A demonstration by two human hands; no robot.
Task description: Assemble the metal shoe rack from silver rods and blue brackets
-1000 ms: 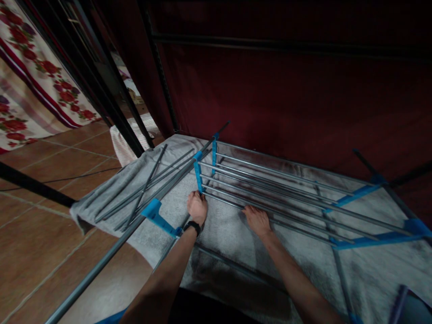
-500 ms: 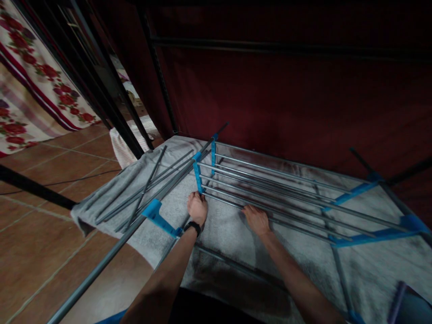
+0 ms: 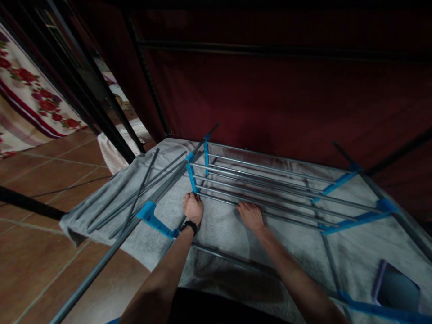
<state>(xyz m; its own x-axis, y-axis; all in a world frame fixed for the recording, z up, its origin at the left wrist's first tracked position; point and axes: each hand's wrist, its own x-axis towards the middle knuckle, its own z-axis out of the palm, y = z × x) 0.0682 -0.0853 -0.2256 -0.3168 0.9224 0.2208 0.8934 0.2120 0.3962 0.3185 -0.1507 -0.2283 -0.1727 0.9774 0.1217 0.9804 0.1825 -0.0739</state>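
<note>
A rack of grey metal tubes and blue plastic brackets lies partly assembled before me. My left hand (image 3: 193, 208), with a black band at the wrist, is closed at the lower end of a blue bracket (image 3: 191, 176); its fingertips are partly hidden. Further right, my right hand (image 3: 250, 216) curls its fingers round the nearest metal tube (image 3: 218, 199), which runs from that bracket to the long blue bracket (image 3: 359, 222) on the right. Left of my left hand, another blue bracket (image 3: 155, 221) sticks out from a long grey pole (image 3: 101, 266).
Several loose tubes (image 3: 143, 183) lie at the left on the grey blanket (image 3: 222, 227). A phone (image 3: 396, 288) rests at the lower right. Behind stands a dark red fabric wall (image 3: 270, 99) with black bars. Tiled floor (image 3: 30, 234) shows at left.
My view has shifted a little to the right, so the rack appears further left and more of the phone shows. Both hands keep the same places on the rack.
</note>
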